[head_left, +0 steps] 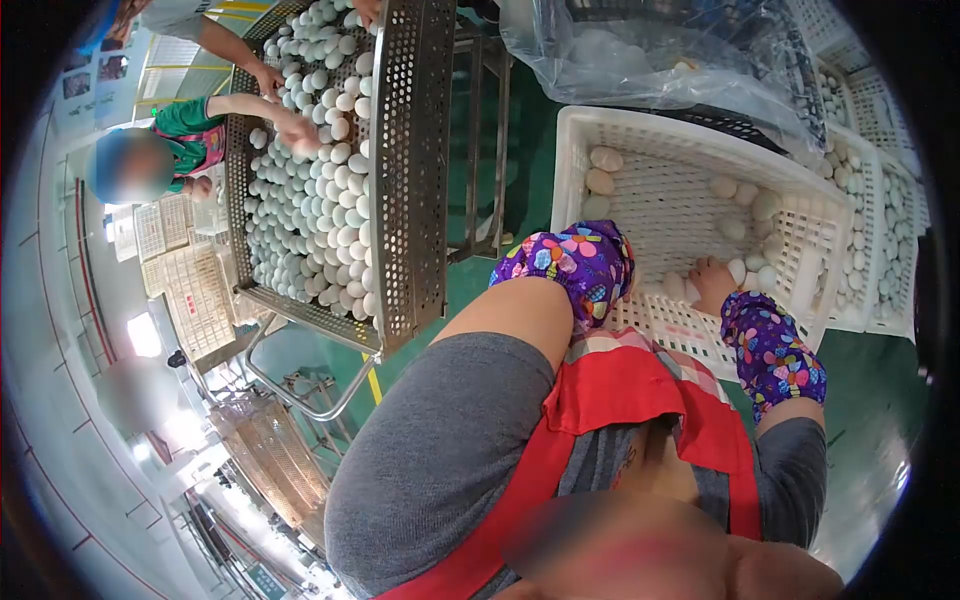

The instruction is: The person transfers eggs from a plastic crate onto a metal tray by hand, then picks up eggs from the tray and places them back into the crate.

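Observation:
My right hand (712, 286) reaches into a white plastic crate (572, 150), low along its near side. Its fingers are bent downward among pale eggs (737, 271), and whatever lies under the palm is hidden. My left arm stretches to the crate's left side, its flowered purple sleeve cover (575, 265) covering the view of the left hand. Just beyond that cuff, a short column of brownish eggs (600, 182) lies along the crate wall. More eggs (733, 228) are grouped on the right half of the crate floor.
At left stands a perforated metal bin (408, 170) heaped with eggs (315, 220). A co-worker's hand (297, 132) reaches over it, beside another person's arm (232, 45). Clear plastic sheeting (640, 60) hangs beyond my crate. Egg-filled crates (890, 235) stand at right.

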`<state>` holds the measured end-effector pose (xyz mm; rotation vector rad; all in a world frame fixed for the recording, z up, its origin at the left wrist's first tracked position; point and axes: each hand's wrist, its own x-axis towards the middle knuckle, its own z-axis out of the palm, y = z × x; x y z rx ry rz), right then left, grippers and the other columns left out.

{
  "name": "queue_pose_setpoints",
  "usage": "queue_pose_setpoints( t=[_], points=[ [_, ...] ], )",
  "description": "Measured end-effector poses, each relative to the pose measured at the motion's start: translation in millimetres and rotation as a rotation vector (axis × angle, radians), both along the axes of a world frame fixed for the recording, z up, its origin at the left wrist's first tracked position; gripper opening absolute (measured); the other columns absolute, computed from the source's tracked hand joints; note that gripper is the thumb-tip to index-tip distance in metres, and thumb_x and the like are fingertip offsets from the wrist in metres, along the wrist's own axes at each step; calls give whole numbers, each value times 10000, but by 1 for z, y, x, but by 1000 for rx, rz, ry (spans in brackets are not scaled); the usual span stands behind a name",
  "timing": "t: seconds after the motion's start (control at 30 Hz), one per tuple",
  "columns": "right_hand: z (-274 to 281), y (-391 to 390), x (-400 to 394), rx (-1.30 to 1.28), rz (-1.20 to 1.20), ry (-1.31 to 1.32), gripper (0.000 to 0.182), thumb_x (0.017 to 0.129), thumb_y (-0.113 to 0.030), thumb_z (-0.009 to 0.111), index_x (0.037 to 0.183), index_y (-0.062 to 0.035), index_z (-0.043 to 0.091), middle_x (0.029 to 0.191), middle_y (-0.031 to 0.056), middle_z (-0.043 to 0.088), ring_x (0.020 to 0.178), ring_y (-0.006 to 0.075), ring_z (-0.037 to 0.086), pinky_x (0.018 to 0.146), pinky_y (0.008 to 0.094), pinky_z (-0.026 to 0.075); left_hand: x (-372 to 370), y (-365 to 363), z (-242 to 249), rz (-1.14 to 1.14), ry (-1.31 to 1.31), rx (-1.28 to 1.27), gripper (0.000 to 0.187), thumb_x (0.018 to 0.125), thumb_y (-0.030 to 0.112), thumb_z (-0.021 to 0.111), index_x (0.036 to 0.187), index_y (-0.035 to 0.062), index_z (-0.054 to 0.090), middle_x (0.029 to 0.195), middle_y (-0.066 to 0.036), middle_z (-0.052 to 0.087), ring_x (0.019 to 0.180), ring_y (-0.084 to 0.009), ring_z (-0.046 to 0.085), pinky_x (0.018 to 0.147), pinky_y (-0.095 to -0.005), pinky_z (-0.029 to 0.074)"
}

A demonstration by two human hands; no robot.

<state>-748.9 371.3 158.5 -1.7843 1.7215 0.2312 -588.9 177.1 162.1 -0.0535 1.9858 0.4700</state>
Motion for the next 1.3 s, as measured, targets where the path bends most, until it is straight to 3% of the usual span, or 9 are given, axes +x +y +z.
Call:
queue_pose_setpoints(
  t=[0.2, 0.4, 0.5, 0.63, 0.8, 0.93, 1.1, 1.23, 1.3],
  points=[
    [-1, -9, -1, 29, -336, -174, 577, 634, -383, 753, 1047, -15, 589, 939, 166, 631, 798, 331, 605, 735, 424, 481, -6, 0, -14, 2, -71, 21, 601, 675, 593, 633, 1083, 151, 660, 1070, -138, 630, 1052, -305, 569, 893, -413, 445],
    [-37, -21, 8, 452, -771, -875, 754, 639, -524, 754, 1165, -28, 539, 1032, 180, 608, 892, 329, 588, 804, 395, 466, -14, -7, -21, 26, -134, 52, 593, 669, 594, 636, 1059, 149, 675, 1061, -139, 633, 1043, -301, 574, 884, -403, 452],
    [-40, -39, 24, 366, -405, -351, 772, 648, -564, 734, 1174, -34, 537, 1140, 223, 547, 1021, 369, 522, 859, 407, 443, -19, -18, -7, 54, -54, 76, 588, 663, 600, 635, 1028, 142, 691, 1046, -147, 634, 1036, -297, 578, 879, -384, 456],
    [-30, -53, 40, 443, -307, -416, 859, 588, -632, 722, 1194, -54, 529, 1271, 226, 469, 1187, 416, 394, 919, 435, 408, -41, -32, 67, 309, 144, -53, 630, 660, 623, 623, 1046, 128, 680, 1131, -191, 582, 1057, -309, 561, 873, -359, 459],
    [-17, -64, 62, 500, -507, -421, 644, 579, -459, 755, 1058, -48, 626, 885, 132, 668, 792, 244, 629, 745, 350, 480, -23, -68, 183, 816, 508, 341, 600, 707, 557, 655, 1075, 84, 646, 1167, -165, 549, 1092, -269, 537, 880, -357, 458],
    [-83, -55, 58, 601, -556, -516, 522, 620, -368, 744, 1004, -35, 628, 835, 62, 641, 741, 161, 567, 674, 310, 452, 35, -110, 227, 1210, 807, 643, 553, 773, 411, 665, 1170, 45, 546, 1060, -100, 582, 976, -197, 576, 807, -321, 488],
    [-40, -44, 23, 458, -1205, -994, 330, 781, -267, 642, 1056, -97, 577, 875, 19, 568, 695, 165, 565, 565, 369, 531, 165, -215, 245, 1485, 1147, 934, 416, 842, 230, 623, 1190, 42, 496, 978, -89, 609, 811, -168, 622, 696, -299, 515],
    [57, -41, -15, -43, -1478, -1385, 416, 853, -275, 578, 1196, -62, 478, 1033, 89, 582, 845, 207, 598, 687, 343, 530, 254, -308, 209, 1858, 1222, 414, 415, 847, 290, 598, 1172, 42, 528, 1030, -117, 596, 865, -211, 613, 707, -336, 511],
    [140, -65, -6, -195, -1465, -1417, 447, 879, -304, 548, 1228, -39, 461, 1063, 109, 572, 878, 213, 595, 695, 330, 526, 283, -352, 173, 1622, 1292, -56, 426, 841, 329, 596, 1133, 21, 557, 1072, -151, 579, 928, -258, 591, 739, -372, 507]
  ],
)
